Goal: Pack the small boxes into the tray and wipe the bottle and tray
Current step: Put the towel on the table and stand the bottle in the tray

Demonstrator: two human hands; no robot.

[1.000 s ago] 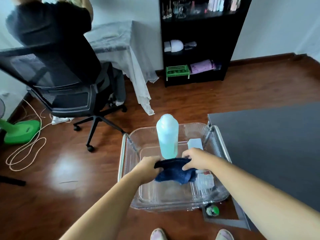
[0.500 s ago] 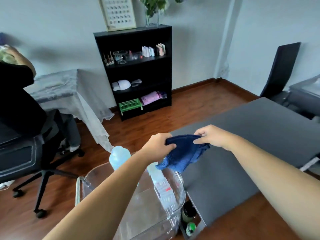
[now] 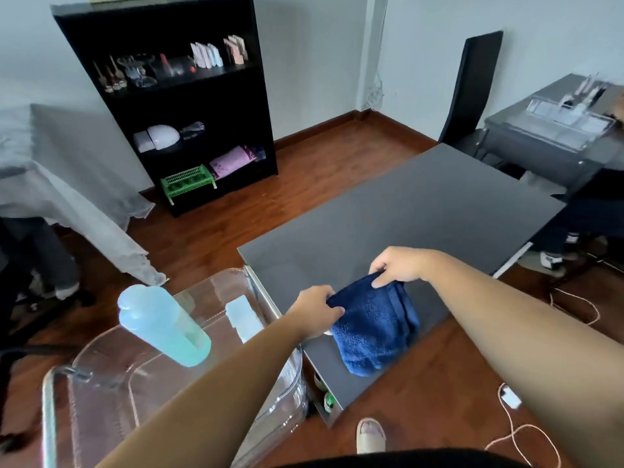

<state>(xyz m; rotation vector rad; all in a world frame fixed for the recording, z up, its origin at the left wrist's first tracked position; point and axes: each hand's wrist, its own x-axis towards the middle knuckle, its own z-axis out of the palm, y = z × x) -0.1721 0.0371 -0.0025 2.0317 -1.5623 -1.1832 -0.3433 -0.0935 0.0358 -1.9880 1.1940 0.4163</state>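
Note:
A dark blue cloth [image 3: 374, 327] hangs over the near corner of the grey table [image 3: 422, 211]. My left hand [image 3: 315, 312] pinches its left top corner and my right hand [image 3: 396, 266] pinches its right top corner. To the left stands a clear plastic tray [image 3: 101, 376] on a cart. Inside it a pale blue-green bottle [image 3: 162, 325] stands upright, and a small white box [image 3: 243, 314] lies near the tray's right wall. My left forearm crosses over the tray and hides part of its inside.
A black shelf unit [image 3: 189, 103] stands against the far wall. A cloth-covered table [image 3: 50, 184] is at the left. A black chair [image 3: 472, 92] and a second grey table [image 3: 553, 136] are at the right. Cables [image 3: 513, 430] lie on the wooden floor.
Both hands lifted the blue cloth out of the tray and carried it right, over the grey table's corner. The view swung right and up.

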